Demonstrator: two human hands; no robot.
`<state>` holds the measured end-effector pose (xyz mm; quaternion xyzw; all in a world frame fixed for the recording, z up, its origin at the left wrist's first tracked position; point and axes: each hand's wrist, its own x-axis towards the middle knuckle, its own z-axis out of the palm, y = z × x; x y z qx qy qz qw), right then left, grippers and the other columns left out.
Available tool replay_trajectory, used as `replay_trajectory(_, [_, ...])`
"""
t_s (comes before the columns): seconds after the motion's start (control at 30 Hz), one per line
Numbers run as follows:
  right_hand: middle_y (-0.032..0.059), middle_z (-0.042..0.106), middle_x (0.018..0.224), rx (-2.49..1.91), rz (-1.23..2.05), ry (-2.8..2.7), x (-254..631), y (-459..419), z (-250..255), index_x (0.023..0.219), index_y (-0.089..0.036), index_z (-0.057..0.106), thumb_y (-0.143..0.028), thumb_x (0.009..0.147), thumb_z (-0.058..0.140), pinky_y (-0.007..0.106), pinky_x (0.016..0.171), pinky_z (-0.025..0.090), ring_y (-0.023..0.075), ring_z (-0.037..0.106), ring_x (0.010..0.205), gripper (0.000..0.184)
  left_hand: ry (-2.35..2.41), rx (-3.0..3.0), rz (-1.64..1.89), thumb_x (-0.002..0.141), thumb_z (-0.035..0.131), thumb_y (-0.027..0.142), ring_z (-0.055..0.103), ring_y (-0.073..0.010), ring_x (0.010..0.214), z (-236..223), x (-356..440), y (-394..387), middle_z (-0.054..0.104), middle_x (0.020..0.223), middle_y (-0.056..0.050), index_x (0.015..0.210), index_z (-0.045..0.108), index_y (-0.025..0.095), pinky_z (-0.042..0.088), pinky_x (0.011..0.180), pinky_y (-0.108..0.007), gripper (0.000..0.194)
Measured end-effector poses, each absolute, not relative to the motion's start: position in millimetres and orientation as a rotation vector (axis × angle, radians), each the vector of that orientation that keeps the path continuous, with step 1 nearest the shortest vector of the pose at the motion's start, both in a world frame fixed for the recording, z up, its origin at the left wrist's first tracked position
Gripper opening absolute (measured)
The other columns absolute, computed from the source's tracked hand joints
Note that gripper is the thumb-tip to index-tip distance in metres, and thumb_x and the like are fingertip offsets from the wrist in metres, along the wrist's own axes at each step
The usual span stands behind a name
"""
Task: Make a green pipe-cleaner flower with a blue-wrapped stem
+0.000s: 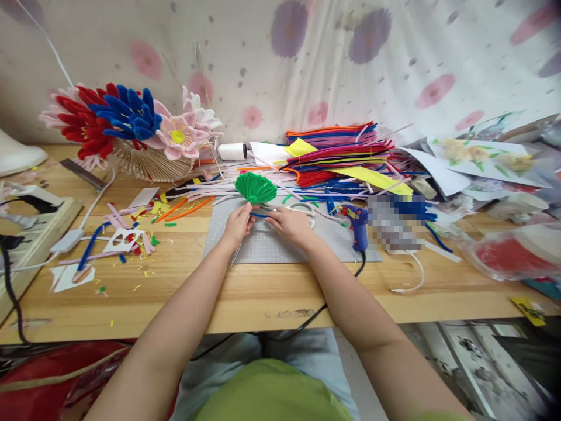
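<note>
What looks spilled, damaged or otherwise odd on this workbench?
Pipe-cleaner offcuts litter the wooden tabletop at left, looking untidy. A rough, discolored patch near the front edge may be worn wood. A pixelated block beside the glue gun hides what's there.

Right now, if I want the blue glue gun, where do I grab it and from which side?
Grab the glue gun by its handle, coming from your own side of the table. The handle points back toward you, with the cord at its end. The nozzle points off to the left, so keep away from that; it might be hot.
</note>
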<state>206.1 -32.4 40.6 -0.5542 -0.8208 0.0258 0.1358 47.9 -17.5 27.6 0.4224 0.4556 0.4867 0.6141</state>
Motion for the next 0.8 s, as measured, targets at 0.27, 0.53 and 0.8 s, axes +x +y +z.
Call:
replay_trajectory(0.27, [0.0034,0.066,0.096,-1.617,0.092,-2.101,199.0,-29.8,36.8,0.101,-0.025,0.061,-0.040,0.089,0.035,0.025,0.061,0.034,0.0172,0.059,0.084,0.033,1.084,1.225,1.160,0.074,0.059,0.025,0.035,-0.0041,0.037,11.3,51.1,-14.2,0.048,0.049,0.004,0.074,0.061,0.015,0.024,0.037,-0.017,0.010])
replay_trajectory(0.53, [0.0047,0.065,0.091,-1.587,0.045,-1.925,187.1,-26.2,34.9,0.094,-0.023,0.061,-0.037,0.090,0.032,0.025,0.066,0.035,0.0170,0.057,0.085,0.032,1.022,1.089,1.103,0.077,0.053,0.026,0.033,-0.0036,0.031,20.8,53.2,-17.6,0.047,0.048,0.003,0.070,0.060,0.013,0.018,0.031,-0.018,0.016])
replay_trajectory(0.8, [0.0042,0.065,0.088,-1.574,0.017,-1.914,185.4,-27.4,37.9,0.093,-0.022,0.061,-0.036,0.091,0.030,0.025,0.064,0.033,0.0167,0.057,0.083,0.034,0.914,0.912,1.081,0.072,0.061,0.032,0.033,-0.0028,0.031,31.6,50.8,-21.9,0.048,0.051,0.003,0.073,0.062,0.010,0.015,0.027,-0.016,0.022])
